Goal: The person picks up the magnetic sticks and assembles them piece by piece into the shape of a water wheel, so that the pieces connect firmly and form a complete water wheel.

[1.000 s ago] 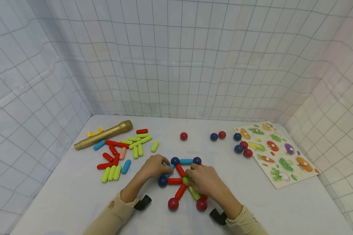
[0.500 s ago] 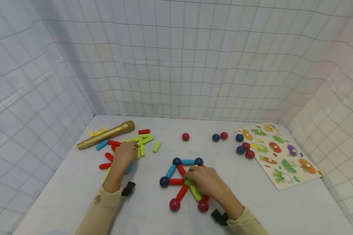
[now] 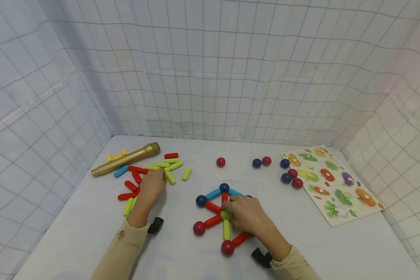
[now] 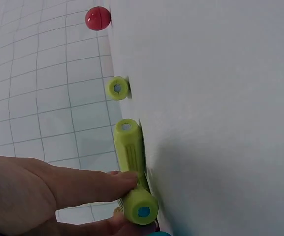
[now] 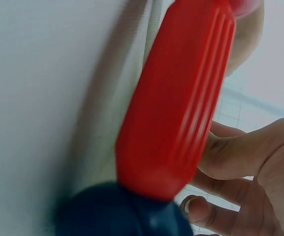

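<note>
Ball-and-rod wheel [image 3: 213, 207] (lower ctr) turned clockwise, apparently bringing open side L; lime rod [image 4: 141, 202] pinched by L hand [image 3: 152, 184]; R hand [image 3: 248, 216] grip unclear.

At the far left of my white table [image 3: 311, 249], a gold microphone [image 3: 126, 160] lies aslant, head away from me, with a small yellow piece [image 3: 116, 156] just beyond its shaft. Off to my right, a flat vegetable board [image 3: 337, 184], set at an angle. Grid-lined white cloth [image 3: 210, 77] behind and on both sides.
</note>
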A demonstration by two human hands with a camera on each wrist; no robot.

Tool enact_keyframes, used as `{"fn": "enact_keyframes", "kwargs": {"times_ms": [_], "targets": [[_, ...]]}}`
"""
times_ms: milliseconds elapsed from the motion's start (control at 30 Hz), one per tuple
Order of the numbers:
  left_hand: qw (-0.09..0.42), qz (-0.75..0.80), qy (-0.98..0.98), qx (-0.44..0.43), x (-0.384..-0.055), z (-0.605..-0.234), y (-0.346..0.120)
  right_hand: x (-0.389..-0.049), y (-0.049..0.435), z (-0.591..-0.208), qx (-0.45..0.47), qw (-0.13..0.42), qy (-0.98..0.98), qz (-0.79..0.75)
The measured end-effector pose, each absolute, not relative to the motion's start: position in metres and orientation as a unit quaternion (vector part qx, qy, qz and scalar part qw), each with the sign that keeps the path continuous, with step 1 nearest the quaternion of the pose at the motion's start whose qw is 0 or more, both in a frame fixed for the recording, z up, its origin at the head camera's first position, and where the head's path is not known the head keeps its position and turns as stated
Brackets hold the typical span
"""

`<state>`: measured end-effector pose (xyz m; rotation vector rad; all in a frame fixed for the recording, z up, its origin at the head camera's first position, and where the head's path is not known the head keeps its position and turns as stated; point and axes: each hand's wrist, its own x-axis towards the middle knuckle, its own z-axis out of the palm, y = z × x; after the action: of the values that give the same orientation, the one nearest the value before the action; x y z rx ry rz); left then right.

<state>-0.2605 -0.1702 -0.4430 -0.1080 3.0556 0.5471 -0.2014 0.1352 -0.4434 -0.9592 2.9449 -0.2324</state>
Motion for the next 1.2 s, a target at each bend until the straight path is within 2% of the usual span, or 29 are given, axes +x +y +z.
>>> {"fn": "enact_keyframes", "kwargs": {"times_ms": [167, 267, 533, 800, 967, 1200], "targets": [[0.017, 0.202, 0.979, -0.036, -0.254, -0.429, -0.165, -0.202, 0.135, -0.443, -0.304, 0.017, 0.95, -0.073], [0.036, 0.241, 0.97, -0.01, -0.25, -0.42, -0.152, -0.203, 0.136, -0.443, -0.3, 0.019, 0.951, -0.071], [0.15, 0.345, 0.924, 0.061, -0.24, -0.428, -0.104, -0.204, 0.137, -0.443, -0.281, 0.034, 0.957, -0.069], [0.203, 0.342, 0.917, 0.035, -0.24, -0.442, -0.089, -0.203, 0.135, -0.443, -0.276, 0.044, 0.958, -0.064], [0.216, 0.327, 0.92, 0.028, -0.24, -0.446, -0.084, -0.204, 0.135, -0.441, -0.28, 0.043, 0.957, -0.055], [0.19, 0.32, 0.928, 0.024, -0.237, -0.451, -0.079, -0.202, 0.134, -0.442, -0.293, 0.038, 0.954, -0.052]]}}
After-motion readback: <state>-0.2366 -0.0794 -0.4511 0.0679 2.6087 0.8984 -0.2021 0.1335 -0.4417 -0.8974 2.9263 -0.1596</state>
